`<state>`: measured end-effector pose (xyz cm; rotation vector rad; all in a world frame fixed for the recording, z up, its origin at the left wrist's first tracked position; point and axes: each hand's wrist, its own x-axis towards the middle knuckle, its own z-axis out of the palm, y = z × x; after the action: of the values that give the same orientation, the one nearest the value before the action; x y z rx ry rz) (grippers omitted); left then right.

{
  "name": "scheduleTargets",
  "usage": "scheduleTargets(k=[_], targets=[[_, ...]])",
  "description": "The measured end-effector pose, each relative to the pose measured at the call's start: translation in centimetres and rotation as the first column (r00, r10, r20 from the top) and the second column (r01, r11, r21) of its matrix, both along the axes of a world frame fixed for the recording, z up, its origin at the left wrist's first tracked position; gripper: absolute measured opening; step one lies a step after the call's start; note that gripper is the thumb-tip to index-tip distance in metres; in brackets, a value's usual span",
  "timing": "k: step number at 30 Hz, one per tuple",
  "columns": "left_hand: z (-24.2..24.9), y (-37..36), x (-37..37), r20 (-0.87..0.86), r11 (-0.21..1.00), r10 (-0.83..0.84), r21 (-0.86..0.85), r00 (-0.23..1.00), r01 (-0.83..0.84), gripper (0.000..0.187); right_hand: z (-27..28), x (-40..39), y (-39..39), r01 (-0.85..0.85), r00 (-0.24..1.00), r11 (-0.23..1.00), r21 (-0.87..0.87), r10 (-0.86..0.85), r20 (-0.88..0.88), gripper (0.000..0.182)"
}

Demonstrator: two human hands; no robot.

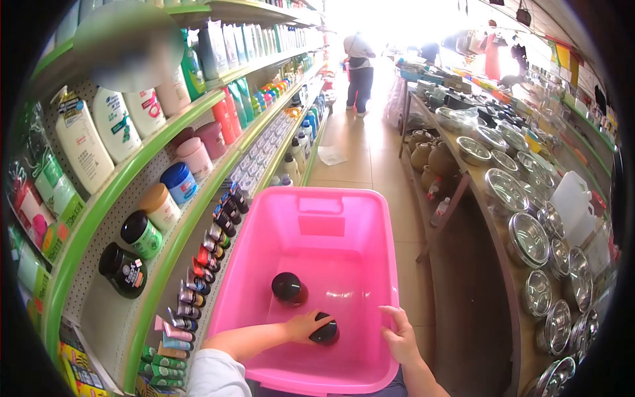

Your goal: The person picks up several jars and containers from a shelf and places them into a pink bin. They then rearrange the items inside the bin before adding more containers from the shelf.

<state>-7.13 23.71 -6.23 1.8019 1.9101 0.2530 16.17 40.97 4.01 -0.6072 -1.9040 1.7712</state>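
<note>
1. A left hand (pixel 305 327) curls over the lid of a near black-lidded jar (pixel 326 333), which sits on the floor of a pink plastic tub (pixel 360 255).
2. A far black-lidded jar (pixel 287 287) sits apart from it, toward the tub's far end.
3. Both jars look rigid and, if full, moderately heavy; the smooth round lids could slip, so the sides below them seem the surer hold.
4. The tub appears light and slightly flexible, best held by its thick rim.
5. The left forearm crosses the tub's left rim, palm down, below a pale sleeve (pixel 217 374).
6. The right hand (pixel 401 339) meets the tub's right rim, fingers partly spread; its grip cannot be judged.
7. Left of the tub, shelves (pixel 69 281) hold toiletries; right, lidded steel pots (pixel 529 239) crowd a table.
</note>
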Motion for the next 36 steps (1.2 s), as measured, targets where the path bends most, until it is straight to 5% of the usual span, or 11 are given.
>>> scheduleTargets(k=[4,6,9,12,32,36], targets=[[-0.5,0.6,1.8,-0.163,0.993,0.105,-0.036,0.981,-0.112,0.102,0.2,-0.3,0.0,-0.006,1.0,0.999,-0.032,0.005,-0.018,0.048],[-0.6,1.2,2.6,-0.201,0.993,0.071,-0.083,0.977,-0.09,0.103,0.4,-0.3,0.0,-0.002,1.0,0.996,0.09,0.003,-0.012,0.049],[-2.0,1.8,3.2,-0.309,0.992,0.07,-0.08,0.948,-0.1,0.092,0.8,-0.5,-0.1,-0.006,1.0,0.996,0.092,0.007,-0.008,0.051],[0.6,1.6,2.7,-0.196,0.979,0.037,-0.191,0.98,-0.075,0.089,0.5,-0.3,-0.3,-0.014,1.0,1.0,0.002,0.014,0.016,0.052],[1.8,-2.5,-2.1,-0.443,0.928,0.049,-0.312,0.895,-0.205,0.099,-0.9,-0.4,0.4,-0.019,0.999,0.999,0.046,0.021,-0.038,0.054],[3.3,-2.1,-2.1,-0.43,0.902,0.056,-0.366,0.901,-0.23,0.089,-1.6,-0.4,0.7,-0.023,0.998,0.999,-0.037,0.021,-0.062,0.053]])
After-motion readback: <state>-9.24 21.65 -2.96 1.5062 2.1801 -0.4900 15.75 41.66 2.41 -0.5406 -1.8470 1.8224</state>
